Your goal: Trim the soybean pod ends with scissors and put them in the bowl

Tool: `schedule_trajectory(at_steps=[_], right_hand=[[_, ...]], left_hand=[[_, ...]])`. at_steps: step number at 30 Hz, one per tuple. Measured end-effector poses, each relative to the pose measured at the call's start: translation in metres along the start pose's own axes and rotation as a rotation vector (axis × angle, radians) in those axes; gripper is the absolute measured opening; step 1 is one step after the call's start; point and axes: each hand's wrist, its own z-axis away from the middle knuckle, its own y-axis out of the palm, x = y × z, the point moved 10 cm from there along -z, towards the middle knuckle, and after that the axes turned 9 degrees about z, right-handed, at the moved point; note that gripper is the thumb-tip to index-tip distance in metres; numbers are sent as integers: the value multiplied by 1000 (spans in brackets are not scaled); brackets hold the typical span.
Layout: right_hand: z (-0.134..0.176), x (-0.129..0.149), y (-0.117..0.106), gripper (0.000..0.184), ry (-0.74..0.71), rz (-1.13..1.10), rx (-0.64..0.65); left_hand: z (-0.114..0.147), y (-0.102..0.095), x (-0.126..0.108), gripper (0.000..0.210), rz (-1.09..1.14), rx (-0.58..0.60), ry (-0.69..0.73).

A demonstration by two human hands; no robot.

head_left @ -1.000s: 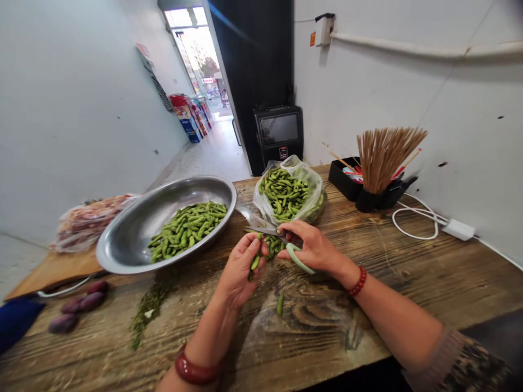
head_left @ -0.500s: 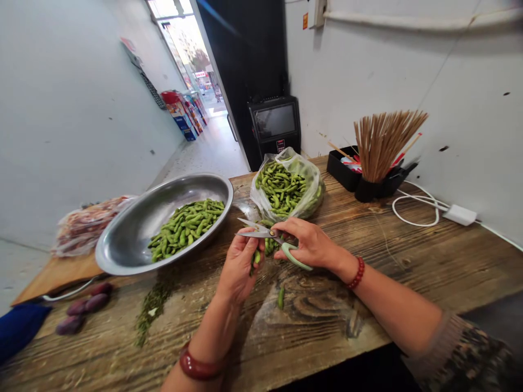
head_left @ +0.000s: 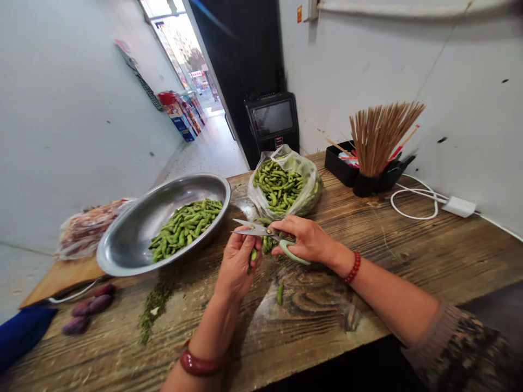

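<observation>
My left hand (head_left: 238,265) is closed around a green edamame pod (head_left: 253,256), partly hidden by the fingers. In my right hand (head_left: 304,238) is a pair of scissors (head_left: 255,231) with pale green handles; the blades are parted and lie just over my left fingertips. Behind my hands stands a clear plastic bag (head_left: 312,198) full of edamame pods (head_left: 280,188), some spilling out at its front. To the left, a tilted steel basin (head_left: 126,239) holds more pods (head_left: 186,226). One loose pod (head_left: 280,293) lies on the wooden table (head_left: 327,316) between my forearms.
Small green trimmings (head_left: 153,310) lie left of my left arm, near several purple tubers (head_left: 87,308). A bag of meat (head_left: 90,228) rests on a cutting board (head_left: 61,280). At the back right are wooden skewers (head_left: 379,139) in a black holder and a white cable (head_left: 414,215).
The view has shifted slightly. Both hands, the pod and the scissors keep nearly the same pose, with the blades still parted.
</observation>
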Motion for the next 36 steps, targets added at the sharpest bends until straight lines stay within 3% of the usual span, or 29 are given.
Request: schedule_trajectory(at_steps=[6, 10, 12, 14, 19, 21, 22, 24, 26, 29, 31, 33, 36], right_hand=[[-1, -7, 1, 46, 45, -95, -50], [-1, -25, -10, 47, 137, -205, -223], [-1, -31, -17, 47, 160, -205, -293], [-1, -35, -23, 46, 177, -205, -343], [0, -38, -31, 45, 207, -224, -396], [0, -39, -33, 45, 226, -237, -398], [0, -40, -34, 45, 238, -246, -402], [0, -43, -37, 46, 268, -274, -413], [0, -48, -39, 46, 310, -311, -423], [1, -57, -40, 47, 382, -360, -431], [2, -61, -41, 47, 408, -384, -436], [2, -63, -41, 48, 412, -393, -441], [1, -62, -42, 48, 408, -379, -446]], left_hand=[[-1, 2, 1, 15, -30, 23, -2], [1, 0, -17, 17, -131, -26, 47], [3, -4, -46, 16, -235, -85, 142], [2, -7, -89, 17, -434, -136, 288], [-10, -28, -207, 25, -1288, -409, 649], [-23, -40, -227, 29, -1563, -468, 617], [-30, -42, -227, 32, -1738, -443, 575], [-37, -35, -210, 38, -1921, -274, 531], [-31, -19, -187, 34, -1926, -182, 582], [-27, 8, -111, 29, -1753, 154, 476], [-31, 14, -55, 30, -1729, 310, 346], [-42, 7, -17, 35, -1742, 299, 252], [-52, -7, 12, 47, -1789, 236, 188]])
